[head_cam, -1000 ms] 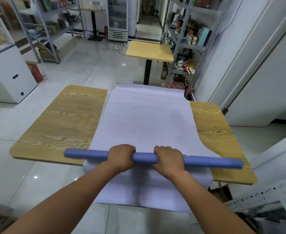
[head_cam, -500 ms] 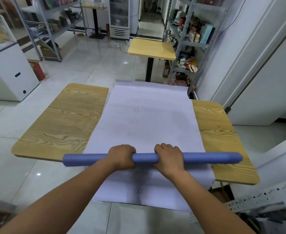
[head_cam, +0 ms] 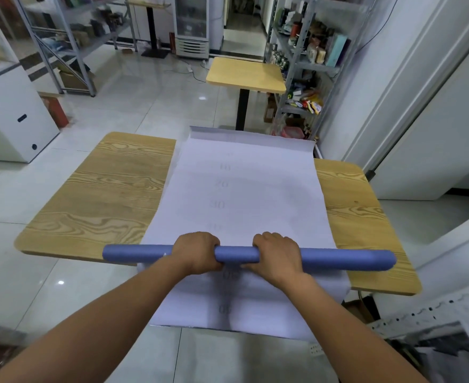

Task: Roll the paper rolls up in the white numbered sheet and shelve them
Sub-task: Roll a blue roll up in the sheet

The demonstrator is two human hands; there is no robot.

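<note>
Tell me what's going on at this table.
A person stands at a wooden table with a white numbered sheet spread along it, its near end hanging over the edge. The left hand and the right hand are both curled over a long blue paper roll that lies crosswise on the sheet near the table's front edge. The sheet lies flat; none of it is wrapped round the roll yet.

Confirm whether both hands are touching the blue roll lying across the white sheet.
Touching. The head view shows the left hand and right hand each curled over the blue roll, no gap visible.
</note>
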